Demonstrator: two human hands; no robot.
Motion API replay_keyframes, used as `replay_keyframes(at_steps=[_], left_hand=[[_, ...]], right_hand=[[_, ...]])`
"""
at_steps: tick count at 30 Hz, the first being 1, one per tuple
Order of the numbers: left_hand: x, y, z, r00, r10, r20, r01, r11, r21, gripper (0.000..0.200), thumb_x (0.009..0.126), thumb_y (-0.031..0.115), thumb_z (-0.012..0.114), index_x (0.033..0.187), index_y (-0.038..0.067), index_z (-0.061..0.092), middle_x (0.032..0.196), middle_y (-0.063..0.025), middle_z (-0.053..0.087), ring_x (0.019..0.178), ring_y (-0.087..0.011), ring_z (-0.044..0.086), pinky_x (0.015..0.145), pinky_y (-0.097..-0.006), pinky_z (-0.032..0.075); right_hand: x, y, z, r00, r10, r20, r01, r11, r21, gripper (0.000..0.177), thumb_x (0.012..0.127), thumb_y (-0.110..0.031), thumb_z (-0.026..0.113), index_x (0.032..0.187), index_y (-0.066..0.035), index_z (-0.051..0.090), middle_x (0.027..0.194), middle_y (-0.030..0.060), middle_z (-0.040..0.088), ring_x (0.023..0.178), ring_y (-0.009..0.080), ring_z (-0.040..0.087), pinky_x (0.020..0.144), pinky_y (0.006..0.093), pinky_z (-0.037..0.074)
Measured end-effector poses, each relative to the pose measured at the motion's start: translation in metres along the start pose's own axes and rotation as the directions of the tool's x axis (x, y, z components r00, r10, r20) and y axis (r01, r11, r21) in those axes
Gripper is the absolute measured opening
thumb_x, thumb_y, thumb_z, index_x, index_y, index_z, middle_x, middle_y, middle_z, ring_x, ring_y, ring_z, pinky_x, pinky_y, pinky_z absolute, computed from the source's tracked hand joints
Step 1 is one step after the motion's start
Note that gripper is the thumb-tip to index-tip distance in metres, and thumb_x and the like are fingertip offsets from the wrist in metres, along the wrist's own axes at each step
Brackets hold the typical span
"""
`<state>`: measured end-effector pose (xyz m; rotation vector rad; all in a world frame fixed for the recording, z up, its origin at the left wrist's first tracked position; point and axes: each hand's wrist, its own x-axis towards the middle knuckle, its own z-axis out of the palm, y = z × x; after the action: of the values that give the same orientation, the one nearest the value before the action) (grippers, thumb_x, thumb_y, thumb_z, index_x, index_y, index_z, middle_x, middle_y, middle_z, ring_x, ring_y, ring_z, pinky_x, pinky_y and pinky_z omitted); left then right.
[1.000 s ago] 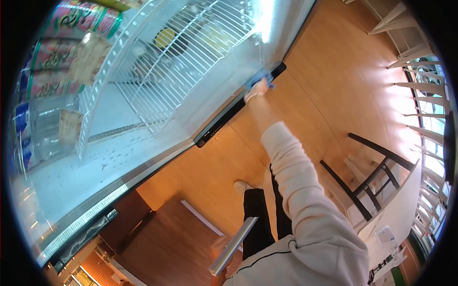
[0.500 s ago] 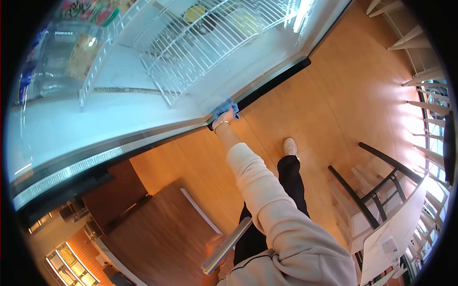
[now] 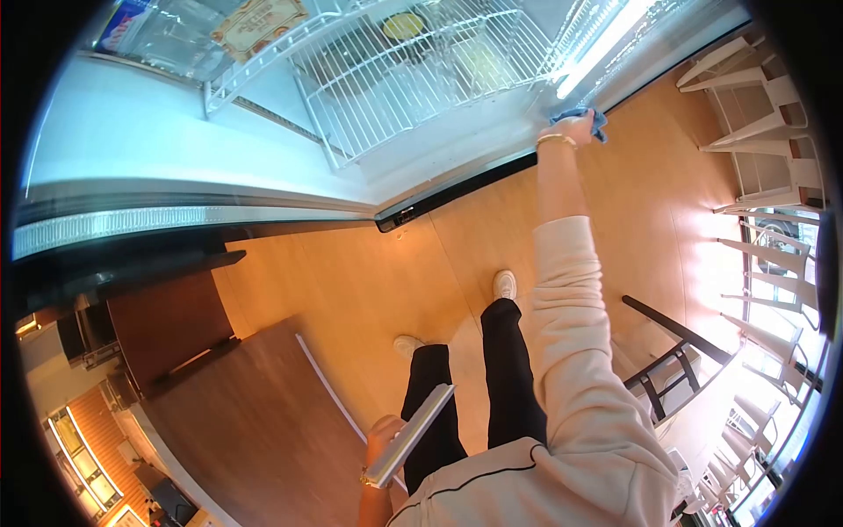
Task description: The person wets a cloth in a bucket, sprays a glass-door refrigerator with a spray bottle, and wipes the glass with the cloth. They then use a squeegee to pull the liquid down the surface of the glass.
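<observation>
My right hand [image 3: 575, 132] is closed around a blue cloth [image 3: 600, 127]. It reaches out to the lower edge of a lit glass-fronted display fridge [image 3: 281, 162], right of the fridge's near corner, with the cloth at the glass. Part of the cloth is hidden by my fingers. Down by my left thigh, my left hand [image 3: 381, 436] grips a squeegee [image 3: 414, 432], its long pale bar slanting up to the right. The squeegee's handle is hidden.
Inside the fridge are a white wire rack [image 3: 413, 97] and packaged goods [image 3: 255, 26]. A brown wooden panel [image 3: 255, 422] stands at lower left. White chairs [image 3: 764, 132] line the right side, and a dark-framed chair [image 3: 676, 351] is nearer. My shoes rest on the wooden floor [image 3: 351, 290].
My right hand has moved the cloth from the fridge's near corner rightward along its lower edge. My left hand with the squeegee has risen slightly into clearer view. The camera view has shifted.
</observation>
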<state>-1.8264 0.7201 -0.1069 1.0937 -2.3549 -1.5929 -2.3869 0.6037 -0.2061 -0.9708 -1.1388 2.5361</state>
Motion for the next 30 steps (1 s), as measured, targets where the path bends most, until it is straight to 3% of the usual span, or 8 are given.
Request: replay_keyframes(at_steps=[3,7,12,14,19,22,25,30], left_hand=[[-0.004,-0.001,0.0,1.0,-0.004,0.004,0.004,0.999,-0.04,0.028,0.076,0.026,0.061,0.07,-0.002,0.057,0.064,-0.0147,0.052,0.06,-0.0302,0.052,0.053,-0.0329,0.038],[-0.024,-0.013,-0.011,0.999,-0.051,-0.007,0.051,0.999,0.015,0.025,0.076,0.022,0.059,0.07,-0.002,0.057,0.064,-0.0151,0.051,0.06,-0.0307,0.052,0.054,-0.0342,0.039],[-0.048,-0.023,-0.043,0.993,-0.097,-0.063,0.103,0.99,0.097,0.011,0.071,0.008,0.058,0.069,-0.002,0.055,0.063,-0.015,0.05,0.059,-0.0308,0.052,0.053,-0.0357,0.04],[-0.043,-0.011,-0.049,0.992,-0.049,-0.118,0.057,0.996,0.062,0.009,0.071,0.006,0.055,0.069,-0.003,0.056,0.064,-0.0136,0.052,0.055,-0.0263,0.051,0.051,-0.0327,0.04],[-0.031,-0.008,-0.029,0.989,-0.018,-0.15,0.011,0.999,-0.045,0.011,0.073,0.006,0.058,0.066,-0.001,0.054,0.06,-0.014,0.048,0.055,-0.0297,0.049,0.05,-0.035,0.038],[-0.014,-0.023,-0.011,0.993,0.041,-0.109,-0.038,0.999,0.026,0.016,0.074,0.013,0.06,0.067,0.0,0.055,0.06,-0.0136,0.049,0.056,-0.0291,0.05,0.051,-0.0343,0.038],[0.001,-0.017,0.009,0.993,0.049,-0.104,-0.046,0.999,0.027,0.021,0.074,0.019,0.061,0.067,0.0,0.056,0.061,-0.0133,0.049,0.056,-0.029,0.051,0.052,-0.0339,0.038],[-0.018,-0.025,0.02,0.998,0.029,-0.061,-0.029,1.0,-0.01,0.02,0.073,0.018,0.061,0.067,-0.001,0.055,0.061,-0.0134,0.049,0.056,-0.0293,0.05,0.051,-0.0342,0.037]], right_hand=[[-0.05,0.051,-0.026,0.984,-0.121,-0.133,0.129,0.99,0.05,0.042,0.086,-0.037,0.055,0.115,-0.006,0.052,0.11,0.0086,0.055,0.094,0.0242,0.054,0.086,0.0375,0.043],[-0.184,0.151,-0.115,0.762,0.6,-0.243,-0.637,0.762,-0.117,0.051,0.087,-0.042,0.05,0.127,-0.01,0.049,0.129,0.0088,0.049,0.112,0.0268,0.051,0.097,0.0388,0.037],[-0.128,0.259,-0.181,0.474,0.881,-0.007,-0.828,0.443,-0.344,0.044,0.088,-0.042,0.04,0.12,-0.019,0.059,0.125,0.0029,0.057,0.111,0.0248,0.055,0.091,0.0458,0.043],[-0.073,0.194,-0.115,0.783,0.618,-0.071,-0.6,0.721,-0.347,0.038,0.089,-0.037,0.044,0.116,-0.014,0.059,0.115,0.004,0.058,0.102,0.024,0.056,0.086,0.0424,0.044],[-0.029,-0.05,0.044,0.979,0.083,0.187,-0.091,0.995,0.033,0.025,0.093,-0.018,0.05,0.11,-0.001,0.053,0.092,0.0066,0.057,0.082,0.0181,0.052,0.076,0.038,0.043],[-0.147,-0.08,0.039,0.811,-0.438,0.389,0.433,0.895,0.105,0.035,0.093,-0.015,0.051,0.124,0.0,0.045,0.093,0.0063,0.057,0.083,0.0152,0.053,0.076,0.0353,0.044],[-0.184,-0.015,-0.017,0.561,-0.611,0.559,0.732,0.681,0.009,0.047,0.095,-0.018,0.048,0.135,-0.001,0.031,0.102,0.0089,0.056,0.088,0.0162,0.053,0.078,0.0328,0.045],[-0.134,0.116,-0.101,0.994,0.042,0.101,-0.014,0.965,-0.261,0.037,0.092,-0.021,0.052,0.122,-0.001,0.044,0.106,0.0085,0.056,0.088,0.0178,0.052,0.078,0.0324,0.044]])
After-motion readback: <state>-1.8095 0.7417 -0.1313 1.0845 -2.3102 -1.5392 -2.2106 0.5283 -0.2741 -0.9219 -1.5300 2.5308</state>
